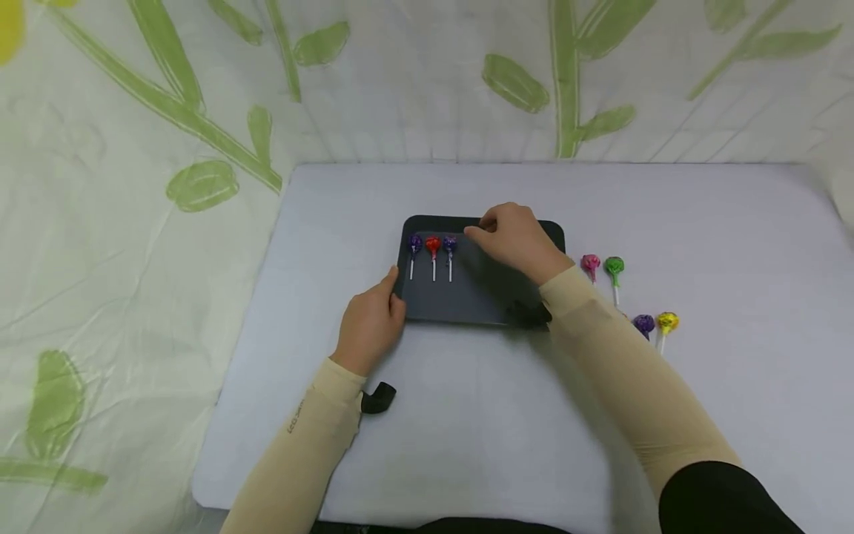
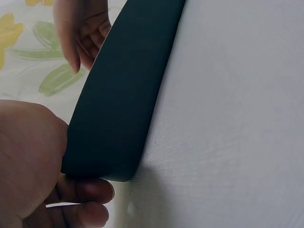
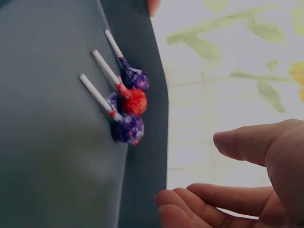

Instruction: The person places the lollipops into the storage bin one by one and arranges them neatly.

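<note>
A dark grey tray [image 1: 437,304] lies on the white table and holds three wrapped lollipops in a row at its left: a purple lollipop [image 1: 415,243], a red lollipop [image 1: 433,245] and another purple lollipop [image 1: 450,243]. Their white sticks point toward the person. My left hand [image 1: 369,326] grips the tray's near left corner, with fingers curled at the corner in the left wrist view. Over the tray's far edge hovers my right hand [image 1: 515,236], just right of the row. In the right wrist view its thumb [image 3: 237,145] and fingers are apart, with nothing between them.
Right of the tray lie a pink lollipop [image 1: 590,264], a green lollipop [image 1: 614,267], a purple lollipop [image 1: 643,324] and a yellow lollipop [image 1: 667,322]. The right forearm partly covers this group. A leaf-patterned cloth [image 1: 427,89] hangs behind the table [image 1: 427,430].
</note>
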### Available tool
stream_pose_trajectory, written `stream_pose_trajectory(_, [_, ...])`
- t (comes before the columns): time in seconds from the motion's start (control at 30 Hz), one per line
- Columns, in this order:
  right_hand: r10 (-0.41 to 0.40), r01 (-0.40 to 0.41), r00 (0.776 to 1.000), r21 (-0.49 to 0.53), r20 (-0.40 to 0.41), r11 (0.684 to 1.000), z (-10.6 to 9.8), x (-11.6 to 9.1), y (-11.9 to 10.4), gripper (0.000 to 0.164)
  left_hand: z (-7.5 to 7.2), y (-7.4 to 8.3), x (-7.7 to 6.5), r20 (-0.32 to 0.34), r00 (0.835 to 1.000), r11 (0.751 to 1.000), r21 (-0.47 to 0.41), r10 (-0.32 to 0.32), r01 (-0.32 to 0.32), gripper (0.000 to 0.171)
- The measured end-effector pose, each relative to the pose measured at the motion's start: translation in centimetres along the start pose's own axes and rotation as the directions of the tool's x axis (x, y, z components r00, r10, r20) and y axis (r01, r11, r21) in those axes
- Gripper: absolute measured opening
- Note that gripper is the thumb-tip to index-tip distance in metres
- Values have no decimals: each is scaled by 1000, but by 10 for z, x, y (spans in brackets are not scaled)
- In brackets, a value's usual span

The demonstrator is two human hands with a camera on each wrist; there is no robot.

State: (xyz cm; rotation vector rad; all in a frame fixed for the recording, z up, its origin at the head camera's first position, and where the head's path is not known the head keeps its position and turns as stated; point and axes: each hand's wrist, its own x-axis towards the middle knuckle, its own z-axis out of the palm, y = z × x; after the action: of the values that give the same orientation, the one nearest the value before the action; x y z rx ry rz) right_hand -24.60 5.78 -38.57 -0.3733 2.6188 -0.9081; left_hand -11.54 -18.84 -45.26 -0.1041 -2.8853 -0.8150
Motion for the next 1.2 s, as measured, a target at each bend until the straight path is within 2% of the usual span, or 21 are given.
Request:
stream_pose_trajectory(0.3, [-39,45,990,40,-134,998,-20,-14,19,47,-1,-2,2,-25,1000,1000,1,5,-5,52])
stream_pose_trajectory(0.47, [-9,29,981,96,-196,995,-31,-26,37,47,-3,-3,4,-32,999,1000,-3,10,-10,53])
stream_pose_trajectory(0.63, [15,11,970,103,-244,995,-41,-37,59,50,0,-3,7,-40,999,1000,-8,27,-28,53])
stream_pose_trajectory(0.83, [69,-42,962,105,-264,994,-52,-50,84,55,3,-4,5,-25,999,1000,4,30,-30,53])
stream_pose_trajectory(1.03, [92,-70,946,82,-311,994,-62,-51,98,54,-3,-4,7,-60,997,999,6,37,-37,52])
stream_pose_trajectory(1.2, [131,-121,954,52,-271,991,-66,-56,112,53,-4,-3,6,-40,999,1000,8,26,-26,53])
